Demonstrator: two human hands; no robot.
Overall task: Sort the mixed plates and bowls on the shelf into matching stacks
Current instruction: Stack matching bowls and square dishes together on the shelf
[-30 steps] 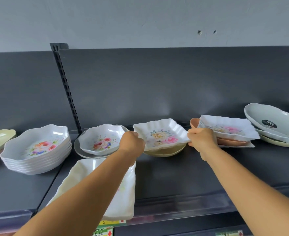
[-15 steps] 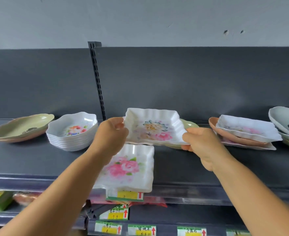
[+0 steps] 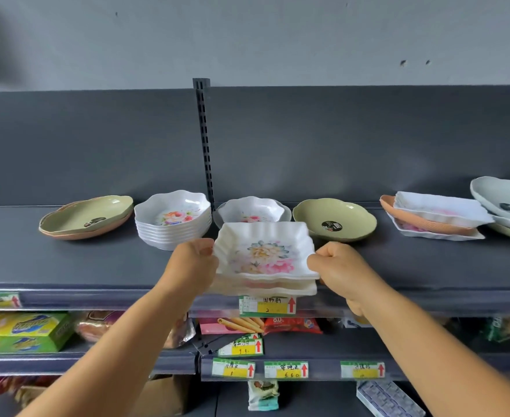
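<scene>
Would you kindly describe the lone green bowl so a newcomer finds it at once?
Start at the slotted upright post on the dark grey shelf. Just right of it, behind the hands, sits a single round olive-green bowl. Unlike the green dish at far left, it is unstacked and carries a black sticker.

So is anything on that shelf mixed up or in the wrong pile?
Yes. At the right, an orange dish sits sandwiched between two white square plates, and a lone flowered bowl sits apart from its stack of matching bowls.
</scene>
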